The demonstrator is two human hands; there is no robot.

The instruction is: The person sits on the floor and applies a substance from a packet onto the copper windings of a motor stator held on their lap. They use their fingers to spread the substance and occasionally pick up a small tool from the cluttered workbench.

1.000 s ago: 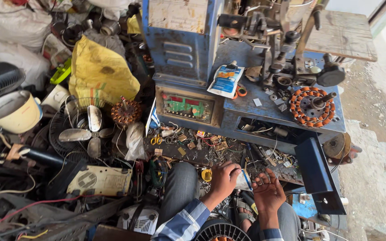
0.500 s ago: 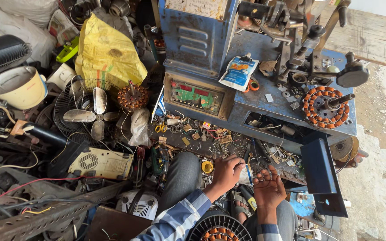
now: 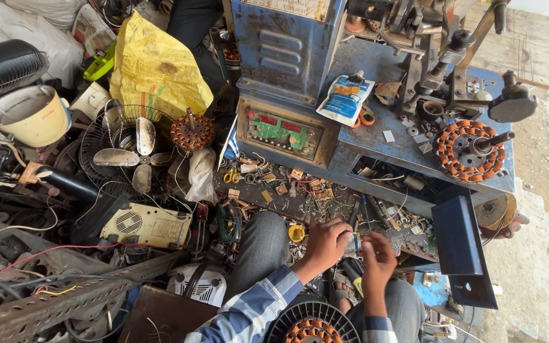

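Note:
My left hand (image 3: 325, 244) and my right hand (image 3: 378, 259) meet in front of my knees, just above a littered floor. Between their fingertips sits a small pale object with a blue tip (image 3: 354, 241); both hands pinch it. A striped blue-and-white sleeve (image 3: 255, 311) covers my left forearm. In my lap lies a round motor stator with orange copper coils (image 3: 311, 327). A yellow-handled tool (image 3: 354, 277) lies between my knees under the hands.
A blue winding machine (image 3: 300, 70) with a green panel stands ahead, a wound orange stator (image 3: 468, 151) on its shaft. To the left lie fan blades (image 3: 131, 155), a yellow sack (image 3: 157, 67), a white bucket (image 3: 30, 114) and tangled wires. A yellow tape roll (image 3: 296, 233) lies near my knee.
The camera has tilted down and moved closer, so the scene slid upward. My hands stayed together and shifted slightly right, still working the small object.

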